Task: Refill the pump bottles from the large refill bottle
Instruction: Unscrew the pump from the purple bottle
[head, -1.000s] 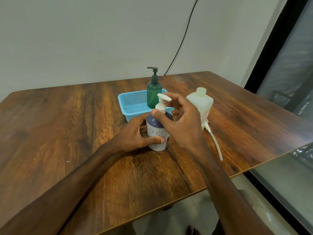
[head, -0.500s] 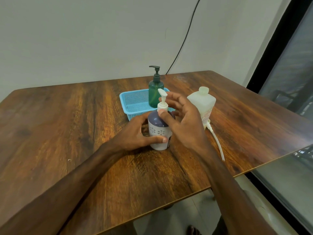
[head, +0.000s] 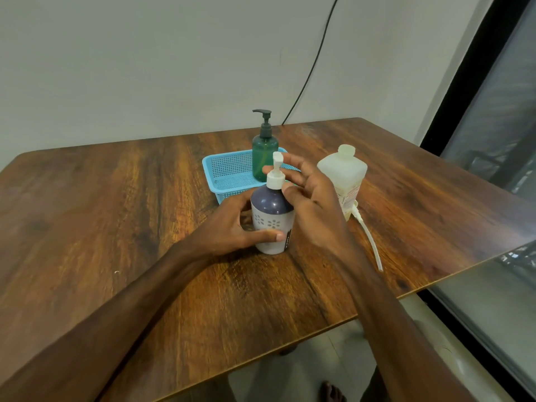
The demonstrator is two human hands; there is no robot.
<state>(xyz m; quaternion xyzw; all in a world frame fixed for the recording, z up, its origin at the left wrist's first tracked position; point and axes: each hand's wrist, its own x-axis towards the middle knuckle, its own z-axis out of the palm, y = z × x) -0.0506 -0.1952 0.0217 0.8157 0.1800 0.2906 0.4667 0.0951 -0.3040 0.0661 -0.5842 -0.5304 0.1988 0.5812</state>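
Note:
A purple and white pump bottle [head: 271, 216] stands upright on the wooden table [head: 116, 213], its white pump head [head: 275, 175] seated on top. My left hand [head: 229, 227] wraps around the bottle's lower body. My right hand [head: 310, 204] is beside the pump collar with fingers spread, the thumb close to the collar. Behind stands a green pump bottle [head: 264, 152] inside a blue basket [head: 229, 175]. The large translucent refill bottle [head: 345, 175] stands uncapped to the right, behind my right hand.
A loose white pump with its long tube [head: 369, 239] lies on the table right of the refill bottle, reaching toward the table's front right edge. A black cable [head: 310, 65] runs down the wall behind. A dark window frame stands at the right.
My right hand turned the pump head so its nozzle swung from pointing right to pointing away, then loosened and spread its fingers. My left hand stayed on the bottle.

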